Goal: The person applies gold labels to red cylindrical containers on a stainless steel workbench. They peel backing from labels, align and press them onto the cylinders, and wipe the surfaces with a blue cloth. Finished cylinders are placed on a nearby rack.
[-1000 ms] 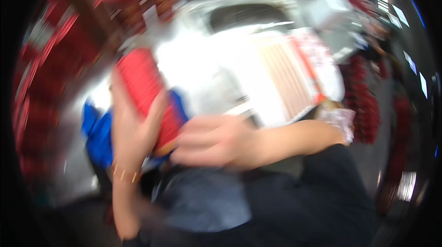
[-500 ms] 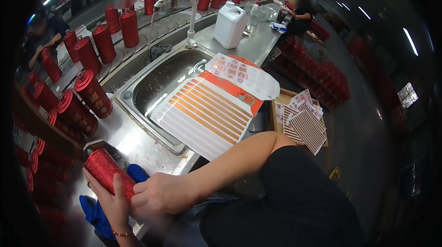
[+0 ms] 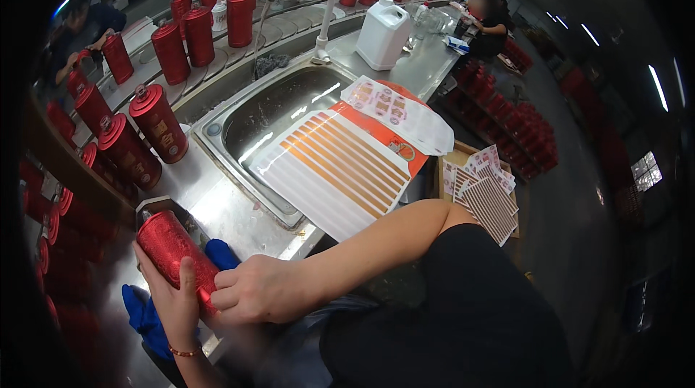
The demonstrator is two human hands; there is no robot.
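A shiny red bottle (image 3: 176,249) lies tilted over the metal counter, its clear neck toward the upper left. My left hand (image 3: 174,297) holds it from below and the left, fingers along its side and thumb against its near face. Curled tightly, my right hand (image 3: 260,290) presses its fingertips to the bottle's lower end; whatever they may pinch is hidden. Behind the bottle's neck shows an angular metal-edged holder (image 3: 174,203). Blue cloth (image 3: 143,319) lies beneath my left hand, and more blue cloth (image 3: 221,254) sticks out beside the bottle.
Sheets of gold strip labels (image 3: 344,163) lie across the sink (image 3: 217,129), under a white faucet (image 3: 329,22). Finished-looking red bottles (image 3: 158,124) stand at left; others line the conveyor (image 3: 170,55). A white jug (image 3: 384,33) and a box of label sheets (image 3: 489,200) are farther right. Co-workers sit beyond.
My view has shifted slightly. Bottles on the conveyor have moved farther along to the right, and a white bottle shows among them. Both hands keep nearly the same hold on the red bottle.
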